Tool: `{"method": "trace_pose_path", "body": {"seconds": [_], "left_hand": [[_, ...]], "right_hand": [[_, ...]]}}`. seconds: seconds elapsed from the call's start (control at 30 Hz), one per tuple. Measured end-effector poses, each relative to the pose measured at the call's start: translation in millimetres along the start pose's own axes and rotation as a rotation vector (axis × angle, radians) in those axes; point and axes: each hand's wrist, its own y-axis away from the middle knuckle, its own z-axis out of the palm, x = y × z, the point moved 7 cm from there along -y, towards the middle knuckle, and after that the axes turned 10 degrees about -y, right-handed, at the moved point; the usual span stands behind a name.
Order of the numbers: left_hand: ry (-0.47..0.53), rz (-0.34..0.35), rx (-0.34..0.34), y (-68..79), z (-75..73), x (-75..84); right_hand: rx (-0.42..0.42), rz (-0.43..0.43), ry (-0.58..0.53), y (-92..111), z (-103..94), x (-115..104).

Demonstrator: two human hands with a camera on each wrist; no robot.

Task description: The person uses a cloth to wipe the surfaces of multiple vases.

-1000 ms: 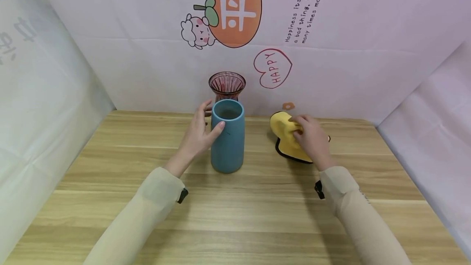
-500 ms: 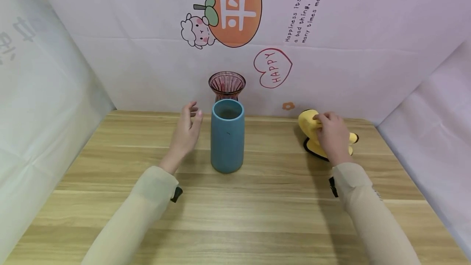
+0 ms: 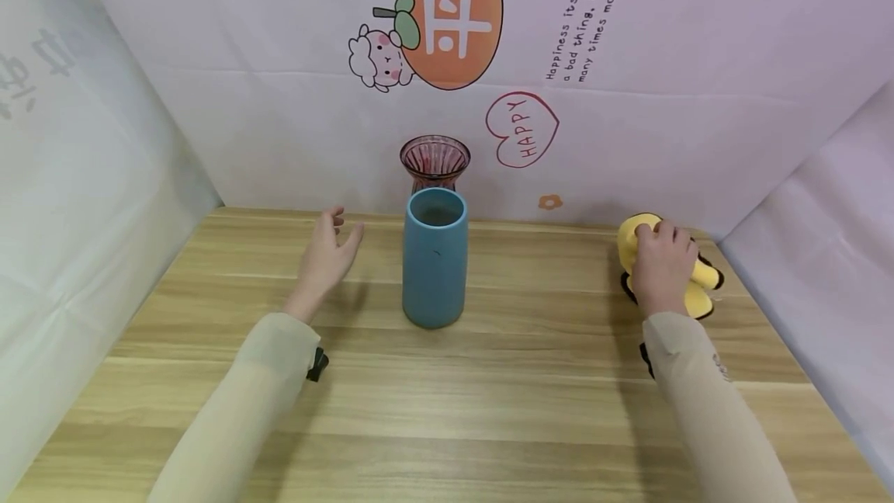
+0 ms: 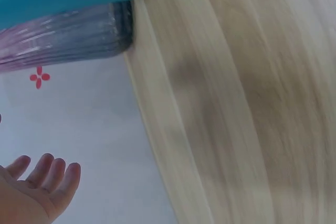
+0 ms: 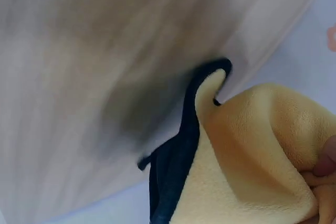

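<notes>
A blue vase (image 3: 434,270) stands upright mid-table, with a ribbed pink glass vase (image 3: 434,157) behind it, its lower part mostly hidden in the head view. My left hand (image 3: 324,254) hovers to the left of the blue vase, apart from it, fingers loosely bent with nothing in them. At the right back of the table my right hand (image 3: 663,266) grips a bunched yellow cloth (image 3: 698,300) with dark edging. The right wrist view shows the cloth (image 5: 247,156) hanging in folds from the fingers; whether it touches the table I cannot tell.
The wooden table (image 3: 447,410) ends at a white printed backdrop (image 3: 628,154) just behind the vases. White fabric (image 3: 91,200) closes off the left side, and more hangs at the right.
My left hand has let go of the blue vase and drawn back leftward. The right hand has carried the yellow cloth from beside the vases to the right. Both vases stay put.
</notes>
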Motion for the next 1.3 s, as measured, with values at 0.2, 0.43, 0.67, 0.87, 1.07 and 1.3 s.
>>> {"method": "trace_pose_path", "body": {"seconds": [0.2, 0.43, 0.67, 0.87, 1.07, 1.3], "left_hand": [[-0.008, 0.002, 0.008, -1.0, -1.3, -6.2], [-0.013, -0.011, -0.020, -2.7, 1.2, -10.4], [-0.032, -0.036, -0.062, 0.4, 2.2, -14.7], [-0.042, -0.056, -0.090, 0.7, 1.7, -21.2], [-0.098, -0.077, -0.102, -2.3, -1.3, -31.5], [-0.127, -0.067, -0.077, -0.8, -4.9, -36.1]], "right_hand": [[-0.079, 0.041, -0.045, 5, 23.0, 6], [-0.140, 0.036, -0.158, 11, 42.9, -1], [-0.337, 0.097, -0.172, 23, 63.6, 3], [-0.405, 0.156, -0.138, 30, 69.5, 10], [-0.314, 0.160, -0.170, 28, 61.3, 13], [-0.077, 0.232, -0.310, 21, 39.8, 27]]}}
